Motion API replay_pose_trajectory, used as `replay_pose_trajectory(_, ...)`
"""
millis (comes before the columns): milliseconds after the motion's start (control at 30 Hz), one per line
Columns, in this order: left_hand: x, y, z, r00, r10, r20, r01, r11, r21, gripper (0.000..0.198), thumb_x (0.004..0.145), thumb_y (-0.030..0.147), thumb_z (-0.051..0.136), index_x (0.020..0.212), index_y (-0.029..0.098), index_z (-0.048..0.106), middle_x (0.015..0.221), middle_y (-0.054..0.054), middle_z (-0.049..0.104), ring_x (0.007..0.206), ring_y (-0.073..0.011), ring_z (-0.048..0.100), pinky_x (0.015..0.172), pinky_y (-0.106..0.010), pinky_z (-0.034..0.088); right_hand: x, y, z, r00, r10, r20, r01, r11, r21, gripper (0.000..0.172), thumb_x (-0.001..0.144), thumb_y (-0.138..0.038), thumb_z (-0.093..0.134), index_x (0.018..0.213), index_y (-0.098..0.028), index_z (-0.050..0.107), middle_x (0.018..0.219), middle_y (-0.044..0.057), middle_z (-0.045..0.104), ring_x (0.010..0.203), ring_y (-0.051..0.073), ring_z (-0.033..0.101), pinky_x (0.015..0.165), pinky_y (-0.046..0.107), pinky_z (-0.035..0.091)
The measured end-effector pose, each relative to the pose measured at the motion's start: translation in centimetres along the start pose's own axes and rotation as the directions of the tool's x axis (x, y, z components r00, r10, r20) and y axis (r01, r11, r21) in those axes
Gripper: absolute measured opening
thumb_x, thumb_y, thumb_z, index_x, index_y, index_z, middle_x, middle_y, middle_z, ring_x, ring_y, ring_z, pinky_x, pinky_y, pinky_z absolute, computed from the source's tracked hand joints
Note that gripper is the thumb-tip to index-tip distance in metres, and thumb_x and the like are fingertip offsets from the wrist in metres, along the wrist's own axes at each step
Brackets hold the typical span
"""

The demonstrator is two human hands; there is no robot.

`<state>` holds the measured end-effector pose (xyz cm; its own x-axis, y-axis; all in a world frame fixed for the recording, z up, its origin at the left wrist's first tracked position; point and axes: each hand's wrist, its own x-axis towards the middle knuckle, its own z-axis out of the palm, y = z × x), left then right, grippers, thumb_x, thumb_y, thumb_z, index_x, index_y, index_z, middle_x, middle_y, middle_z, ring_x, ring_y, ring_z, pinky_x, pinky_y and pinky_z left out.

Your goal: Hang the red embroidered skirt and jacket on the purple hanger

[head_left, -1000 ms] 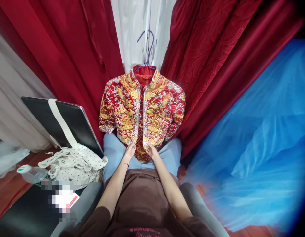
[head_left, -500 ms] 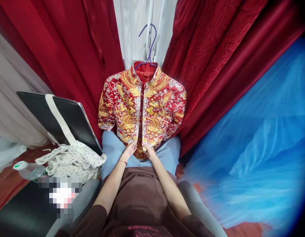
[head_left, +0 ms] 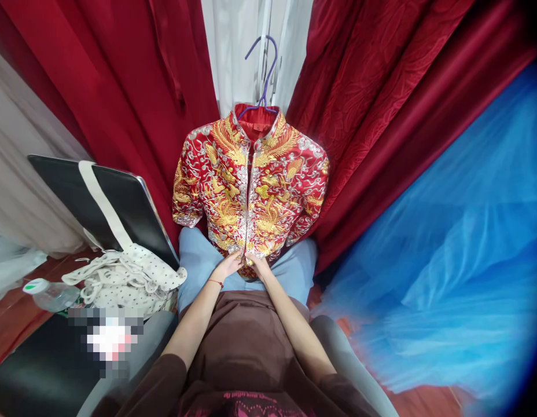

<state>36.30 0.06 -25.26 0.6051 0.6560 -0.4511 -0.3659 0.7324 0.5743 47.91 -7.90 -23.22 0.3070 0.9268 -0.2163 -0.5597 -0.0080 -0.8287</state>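
shirt (head_left: 242,336): brown, pink print low down, nearest the view, between the two arms.
arms: both reach forward from dark sleeves, forearms slanting inward until the wrists come close together over the lap; elbows bent and set wide at either side of the shirt.
left hand (head_left: 230,264): closed on the jacket's lower front corner, thumb on top, fingers partly hidden; a red bracelet (head_left: 216,282) circles the wrist.
right hand (head_left: 258,265): closed on the opposite front corner, thumb toward the middle, fingers curled in; the two hands sit side by side, tips almost touching.
trousers (head_left: 194,260): light blue, knees spread on both sides of the jacket's hem.
seat (head_left: 38,370): black, at lower left, with a blurred patch over it.
bottle (head_left: 54,294): clear, white cap, tipped over beside the seat.
bag (head_left: 125,284): white with dark dots, crumpled, just left of the left knee.
jacket (head_left: 225,197): red, gold and silver embroidery, facing the person beyond the hands; front edges meet at the hem, a narrow gap higher up.
hanger (head_left: 265,87): purple, inside the collar; whether its hook hangs on anything, cannot tell.
curtains (head_left: 164,116): dark red, behind the jacket, on both sides.
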Motion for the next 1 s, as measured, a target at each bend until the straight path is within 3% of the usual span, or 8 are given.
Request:
replay_pose_trajectory(233,-0.2,-0.4,0.8,0.99,0.135,-0.049,-0.133,0.99,0.05,0.021,0.072,0.011,0.082,0.09,0.017,0.073,0.095,-0.005,0.074,0.084,-0.0115,0.065,0.077,-0.023,0.046,0.3,0.2,0.1,0.995,-0.069,-0.074,0.077,0.991,0.111,0.055,0.052,-0.026,0.088,0.103,-0.02,0.067,0.109,0.006,0.075,0.108,0.025,0.067,0.094,0.037,0.053)
replay_pose_trajectory(433,-0.3,-0.7,0.8,0.977,0.201,-0.069,-0.195,0.976,0.093,0.036,0.068,0.01,0.084,0.101,0.018,0.074,0.105,-0.007,0.075,0.096,-0.0162,0.068,0.089,-0.029,0.047,0.6,0.9,0.2,0.978,-0.134,-0.159,0.151,0.983,0.101,0.049,0.051,-0.026,0.088,0.096,-0.019,0.069,0.104,0.007,0.076,0.104,0.025,0.069,0.093,0.037,0.053)
replay_pose_trajectory(667,-0.4,-0.6,0.5,0.978,0.201,-0.056,-0.196,0.978,0.076,0.019,0.07,0.013,0.082,0.088,0.015,0.074,0.094,-0.007,0.075,0.083,-0.0126,0.066,0.078,-0.025,0.047,0.8,1.2,-0.2,0.982,0.036,-0.187,-0.039,0.999,-0.016,0.044,0.055,-0.037,0.087,0.092,-0.018,0.072,0.089,0.003,0.076,0.079,0.019,0.068,0.065,0.027,0.05)
replay_pose_trajectory(833,-0.2,-0.7,0.6,0.976,0.207,-0.069,-0.201,0.975,0.09,0.017,0.07,0.013,0.083,0.085,0.014,0.074,0.089,-0.006,0.075,0.08,-0.0125,0.067,0.078,-0.025,0.047,0.9,0.9,-0.4,0.984,0.073,-0.162,-0.068,0.997,0.035,0.037,0.055,-0.033,0.087,0.084,-0.018,0.071,0.083,0.002,0.075,0.079,0.017,0.067,0.066,0.025,0.049)
replay_pose_trajectory(1000,-0.1,-1.4,0.6,0.962,0.257,-0.095,-0.245,0.962,0.122,0.034,0.064,0.015,0.087,0.095,0.015,0.074,0.096,-0.008,0.076,0.088,-0.0177,0.07,0.088,-0.031,0.05,1.1,1.0,-0.6,0.983,0.088,-0.158,-0.073,0.992,0.098,0.031,0.053,-0.027,0.086,0.078,-0.018,0.07,0.074,0.0,0.072,0.073,0.015,0.063,0.064,0.025,0.048)
